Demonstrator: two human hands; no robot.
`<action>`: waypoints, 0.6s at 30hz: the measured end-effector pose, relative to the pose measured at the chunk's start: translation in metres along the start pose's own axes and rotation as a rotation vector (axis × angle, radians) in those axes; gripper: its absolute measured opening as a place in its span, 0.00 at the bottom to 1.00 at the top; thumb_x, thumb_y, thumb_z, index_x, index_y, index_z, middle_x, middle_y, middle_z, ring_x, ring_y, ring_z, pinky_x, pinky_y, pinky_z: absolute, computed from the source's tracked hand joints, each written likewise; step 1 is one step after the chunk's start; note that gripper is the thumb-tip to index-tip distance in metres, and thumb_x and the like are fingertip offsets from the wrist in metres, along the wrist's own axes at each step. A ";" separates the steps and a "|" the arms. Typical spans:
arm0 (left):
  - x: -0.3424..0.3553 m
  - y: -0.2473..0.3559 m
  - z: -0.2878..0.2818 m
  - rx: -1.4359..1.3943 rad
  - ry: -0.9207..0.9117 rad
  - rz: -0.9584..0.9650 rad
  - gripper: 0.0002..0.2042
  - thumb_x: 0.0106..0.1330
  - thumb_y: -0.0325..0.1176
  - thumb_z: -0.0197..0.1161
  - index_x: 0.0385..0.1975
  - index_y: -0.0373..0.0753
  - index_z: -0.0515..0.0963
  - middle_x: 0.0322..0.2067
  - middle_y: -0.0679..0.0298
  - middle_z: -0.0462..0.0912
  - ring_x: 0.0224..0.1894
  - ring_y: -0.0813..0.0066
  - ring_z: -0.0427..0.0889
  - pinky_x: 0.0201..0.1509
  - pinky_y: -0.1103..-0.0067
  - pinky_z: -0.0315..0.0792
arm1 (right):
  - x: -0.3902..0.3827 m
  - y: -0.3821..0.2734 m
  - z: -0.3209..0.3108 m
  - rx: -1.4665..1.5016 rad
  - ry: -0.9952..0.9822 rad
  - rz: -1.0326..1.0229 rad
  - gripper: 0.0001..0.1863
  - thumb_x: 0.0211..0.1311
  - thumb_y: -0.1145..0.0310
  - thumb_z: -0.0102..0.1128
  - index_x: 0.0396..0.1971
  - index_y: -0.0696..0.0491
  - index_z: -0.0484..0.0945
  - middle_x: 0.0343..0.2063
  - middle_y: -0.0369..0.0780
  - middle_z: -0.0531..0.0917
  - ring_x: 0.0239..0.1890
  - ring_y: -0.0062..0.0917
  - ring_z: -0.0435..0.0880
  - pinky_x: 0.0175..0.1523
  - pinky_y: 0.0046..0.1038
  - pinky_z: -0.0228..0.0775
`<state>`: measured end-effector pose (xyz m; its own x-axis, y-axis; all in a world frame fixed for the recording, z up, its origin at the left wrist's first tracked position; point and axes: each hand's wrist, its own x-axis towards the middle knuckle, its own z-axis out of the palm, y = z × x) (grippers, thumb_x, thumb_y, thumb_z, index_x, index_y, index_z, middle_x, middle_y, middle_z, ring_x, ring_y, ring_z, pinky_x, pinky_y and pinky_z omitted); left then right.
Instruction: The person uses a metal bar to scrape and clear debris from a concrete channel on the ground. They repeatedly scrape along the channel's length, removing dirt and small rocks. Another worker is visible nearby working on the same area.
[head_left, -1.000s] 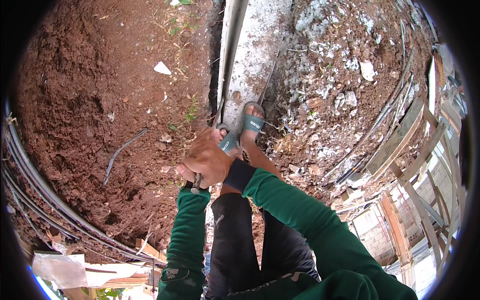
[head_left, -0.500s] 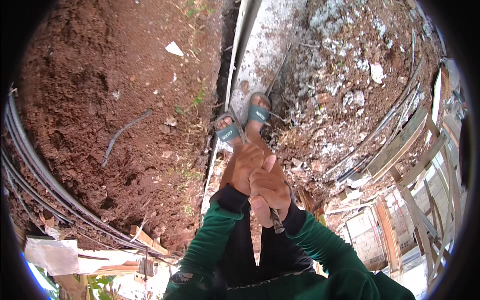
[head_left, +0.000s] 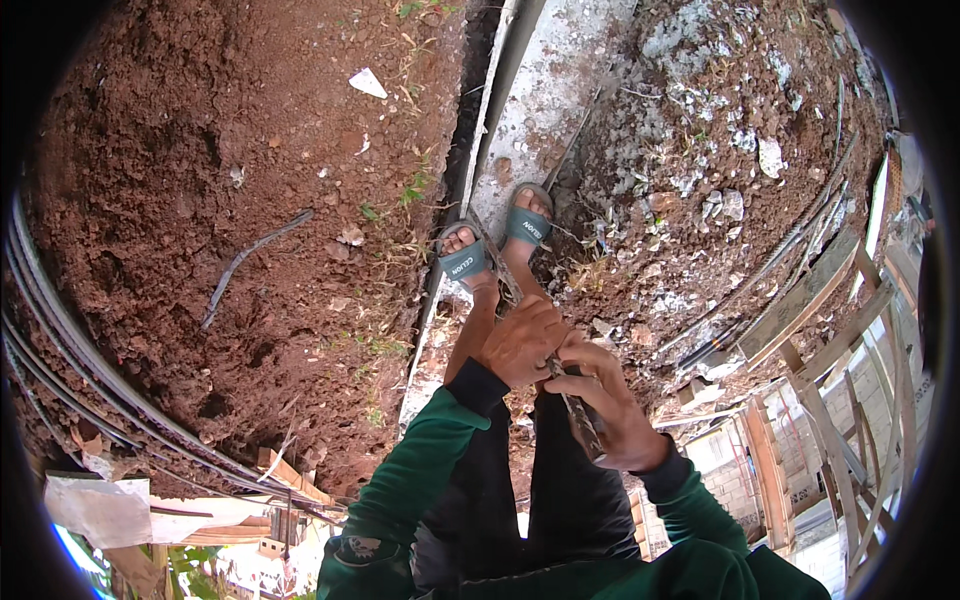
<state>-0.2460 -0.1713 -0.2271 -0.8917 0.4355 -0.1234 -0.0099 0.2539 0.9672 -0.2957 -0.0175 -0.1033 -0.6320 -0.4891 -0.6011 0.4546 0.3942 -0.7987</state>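
My left hand [head_left: 522,340] is closed in a fist round a long, thin, rusty-looking bar [head_left: 509,287]. The bar slants from between my feet up toward my lap, its upper end beside my right palm. My right hand [head_left: 612,410] lies against that upper part with a loosened grip. Its thumb crosses the bar, and its fingers stretch toward my left fist, apart from the thumb. The bar's lower end, down by the sandals [head_left: 466,262], is hard to make out.
Under my feet runs a pale concrete strip [head_left: 540,95] with a narrow gap along its left edge. Loose red soil [head_left: 150,200] spreads to the left, rubble [head_left: 690,190] to the right. Black pipes [head_left: 75,340] curve at far left; wooden planks [head_left: 810,290] stand at right.
My right hand has loosened from its closed grip and shifted right and toward me along the bar. My left hand keeps its hold, slightly farther right and lower in view.
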 end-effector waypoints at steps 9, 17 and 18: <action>-0.033 0.023 0.043 0.016 0.048 -0.562 0.19 0.57 0.34 0.60 0.48 0.38 0.69 0.48 0.52 0.67 0.48 0.56 0.72 0.57 0.68 0.63 | -0.034 0.001 -0.009 0.894 -0.048 1.227 0.15 0.72 0.65 0.44 0.54 0.54 0.63 0.20 0.32 0.70 0.15 0.12 0.64 0.17 0.17 0.54; -0.010 -0.027 0.092 -1.914 0.878 -1.106 0.22 0.71 0.51 0.48 0.53 0.40 0.64 0.35 0.60 0.74 0.36 0.67 0.76 0.41 0.70 0.73 | -0.028 -0.003 -0.003 0.384 -0.043 1.115 0.12 0.70 0.66 0.44 0.47 0.54 0.68 0.15 0.29 0.64 0.12 0.10 0.60 0.15 0.17 0.52; -0.006 -0.030 0.097 -2.044 0.918 -1.071 0.16 0.73 0.48 0.46 0.45 0.41 0.68 0.26 0.69 0.68 0.24 0.77 0.68 0.29 0.78 0.68 | -0.028 0.000 -0.005 0.355 -0.052 1.115 0.10 0.69 0.66 0.44 0.45 0.54 0.68 0.15 0.29 0.65 0.12 0.11 0.61 0.15 0.18 0.53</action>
<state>-0.1969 -0.0977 -0.2769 -0.1833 0.3326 -0.9251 -0.1011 -0.9424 -0.3189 -0.2809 -0.0004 -0.0858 0.2498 -0.0442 -0.9673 0.8959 0.3896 0.2136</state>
